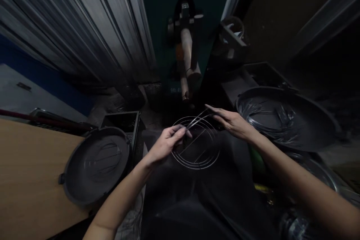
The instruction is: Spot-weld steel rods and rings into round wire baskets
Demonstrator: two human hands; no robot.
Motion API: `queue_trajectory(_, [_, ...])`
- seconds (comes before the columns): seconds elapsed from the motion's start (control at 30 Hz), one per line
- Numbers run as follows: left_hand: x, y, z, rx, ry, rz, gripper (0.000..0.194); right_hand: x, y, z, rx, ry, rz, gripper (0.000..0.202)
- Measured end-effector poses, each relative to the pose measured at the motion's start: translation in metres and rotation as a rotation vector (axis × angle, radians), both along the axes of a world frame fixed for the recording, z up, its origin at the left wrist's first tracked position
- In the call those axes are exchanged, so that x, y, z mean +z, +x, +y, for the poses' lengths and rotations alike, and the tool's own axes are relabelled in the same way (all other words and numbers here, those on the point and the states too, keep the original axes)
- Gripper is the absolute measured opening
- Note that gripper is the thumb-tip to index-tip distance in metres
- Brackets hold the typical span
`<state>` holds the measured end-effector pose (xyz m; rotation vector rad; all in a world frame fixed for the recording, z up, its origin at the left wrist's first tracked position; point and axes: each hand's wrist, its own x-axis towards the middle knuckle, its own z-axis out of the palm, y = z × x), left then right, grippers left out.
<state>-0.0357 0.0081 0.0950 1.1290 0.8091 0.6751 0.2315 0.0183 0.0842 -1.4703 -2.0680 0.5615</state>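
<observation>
My left hand (168, 140) is closed in a pinch around a few thin metal wire rods (196, 119). They slant up to the right from its fingertips. Stretched-out fingers of my right hand (232, 122) reach the far ends of these rods; whether they press on them is hard to make out. Beneath both hands lies a round wire rack (197, 165), made of concentric rings with straight cross wires, on the dark apron-like cloth (180, 202) over my lap. My left hand overlaps the rack's left edge.
At left, a round black pan (81, 183) holds wire pieces, beside a dark crate (137, 123). A larger pan (317, 120) at right contains a bundle of thin wires (270, 123). Ahead stands a machine (187, 45) against a green panel, near corrugated metal sheeting (92, 18).
</observation>
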Motion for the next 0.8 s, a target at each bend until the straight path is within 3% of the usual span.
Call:
queue_trajectory(0.1, [0.011, -0.011, 0.016, 0.084, 0.018, 0.024, 0.037, 0.010, -0.007, -0.001, -0.014, 0.024, -0.002, 0.037])
queue_trajectory(0.17, [0.010, -0.015, 0.027, 0.097, -0.014, 0.038, 0.038, 0.013, -0.012, -0.012, -0.062, 0.032, -0.013, 0.033])
queue_trajectory(0.23, [-0.003, -0.016, 0.034, 0.060, -0.074, 0.062, 0.039, 0.006, -0.014, -0.027, -0.098, -0.015, -0.024, 0.030])
queue_trajectory(0.33, [-0.037, -0.008, 0.034, -0.032, -0.118, 0.188, 0.041, -0.022, -0.014, -0.051, -0.141, -0.118, -0.168, 0.029])
queue_trajectory(0.4, [-0.062, 0.000, 0.028, -0.056, 0.019, 0.356, 0.041, -0.043, -0.012, -0.063, -0.145, -0.157, -0.330, 0.031])
queue_trajectory(0.47, [-0.082, 0.008, 0.021, -0.040, 0.311, 0.537, 0.037, -0.058, -0.010, -0.066, -0.121, -0.163, -0.449, 0.035])
queue_trajectory(0.53, [-0.096, 0.012, 0.017, -0.034, 0.621, 0.697, 0.033, -0.065, -0.012, -0.062, -0.094, -0.135, -0.493, 0.037])
queue_trajectory(0.6, [-0.104, 0.013, 0.015, -0.069, 0.813, 0.859, 0.034, -0.068, -0.016, -0.055, -0.089, -0.101, -0.497, 0.037])
queue_trajectory(0.7, [-0.110, 0.012, 0.014, -0.119, 0.901, 1.040, 0.036, -0.073, -0.023, -0.050, -0.097, -0.106, -0.478, 0.037])
queue_trajectory(0.8, [-0.114, 0.013, 0.014, -0.139, 0.920, 1.060, 0.036, -0.081, -0.025, -0.053, -0.099, -0.149, -0.460, 0.038])
